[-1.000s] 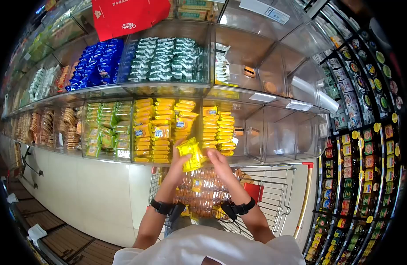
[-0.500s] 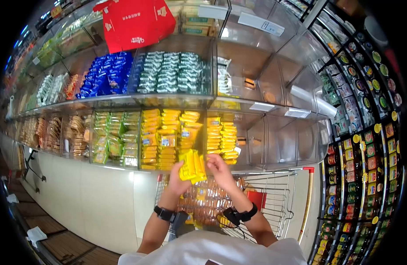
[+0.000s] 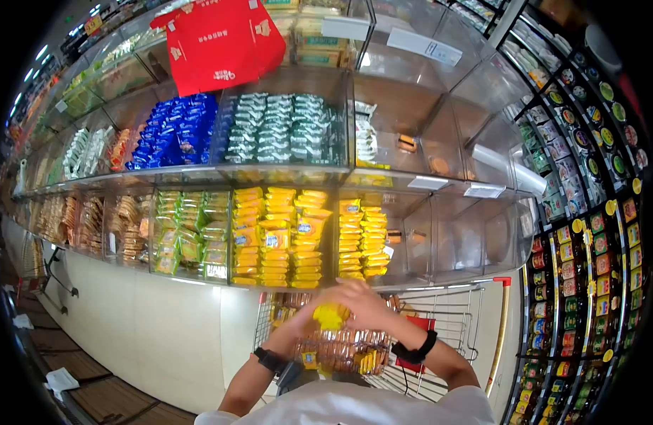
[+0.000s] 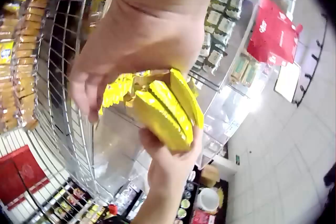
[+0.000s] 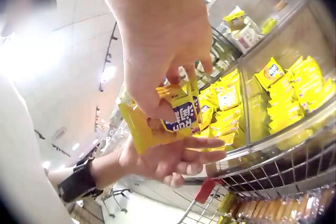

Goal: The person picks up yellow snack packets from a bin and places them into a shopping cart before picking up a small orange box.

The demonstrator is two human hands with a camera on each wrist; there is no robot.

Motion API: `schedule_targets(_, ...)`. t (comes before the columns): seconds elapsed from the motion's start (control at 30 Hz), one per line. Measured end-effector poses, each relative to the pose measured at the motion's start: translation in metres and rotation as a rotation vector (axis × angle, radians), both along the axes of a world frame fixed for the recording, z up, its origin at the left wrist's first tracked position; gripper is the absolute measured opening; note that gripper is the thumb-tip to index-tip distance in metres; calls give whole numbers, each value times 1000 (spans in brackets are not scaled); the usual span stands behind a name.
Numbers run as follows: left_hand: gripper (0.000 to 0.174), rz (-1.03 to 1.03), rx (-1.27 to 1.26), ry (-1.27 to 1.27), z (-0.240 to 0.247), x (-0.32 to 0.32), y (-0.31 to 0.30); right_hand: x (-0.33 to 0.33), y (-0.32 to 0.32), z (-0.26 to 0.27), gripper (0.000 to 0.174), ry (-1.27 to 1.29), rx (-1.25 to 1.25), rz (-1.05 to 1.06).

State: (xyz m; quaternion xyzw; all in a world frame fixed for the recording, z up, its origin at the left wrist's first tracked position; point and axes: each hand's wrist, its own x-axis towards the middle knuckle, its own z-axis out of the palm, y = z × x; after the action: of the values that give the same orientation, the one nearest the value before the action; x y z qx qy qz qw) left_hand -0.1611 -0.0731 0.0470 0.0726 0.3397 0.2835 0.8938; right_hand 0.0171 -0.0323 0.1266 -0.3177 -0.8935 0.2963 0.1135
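Observation:
Several yellow snack packets (image 3: 330, 316) lie stacked between my two hands, low in front of the bins in the head view. My right hand (image 5: 163, 61) grips them from above in the right wrist view, thumb on one face and fingers behind. Blue and white lettering shows on a packet (image 5: 181, 115). Below them my left hand (image 5: 163, 163) has its palm up and fingers stretched out, close under the packets. In the left wrist view the packets (image 4: 163, 111) stand on edge, pinched by the right hand (image 4: 173, 174).
Clear bins hold more yellow packets (image 3: 275, 241), green packets (image 3: 190, 227) and blue packets (image 3: 174, 131). A red card (image 3: 224, 46) hangs above. Beneath my hands is a wire shopping cart (image 3: 447, 304) with packaged brown snacks (image 3: 340, 358) and a red panel. Shelves of jars (image 3: 588, 283) stand at right.
The packets were in my left hand, with the right beside them. Now my right hand grips them, the left has loosened underneath, and both hands have come together lower over the cart.

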Motion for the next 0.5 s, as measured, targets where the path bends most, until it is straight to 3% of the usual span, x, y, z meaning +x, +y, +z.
schedule_targets(0.03,49,18,-14,27,0,2,3,4,7,-11,51,22,-89,-46)
schedule_targets(0.07,50,68,106,388,6,4,4,9,17,-25,47,77,-288,-209)
schedule_targets(0.1,46,194,264,544,-36,-2,1,16,28,-43,43,126,-491,-377)
schedule_targets(0.17,34,271,581,896,-49,-11,8,37,57,-92,39,425,-968,-573)
schedule_targets(0.2,30,384,626,975,-55,-14,10,39,67,-88,38,461,-975,-663)
schedule_targets(0.3,20,377,782,1156,-51,-31,13,38,87,-73,37,472,-1044,-870)
schedule_targets(0.4,22,283,625,1294,-20,-41,23,34,97,-72,39,441,-1062,-913)
schedule_targets(0.5,24,408,1135,1827,-53,-58,34,35,105,-87,45,356,-837,-870)
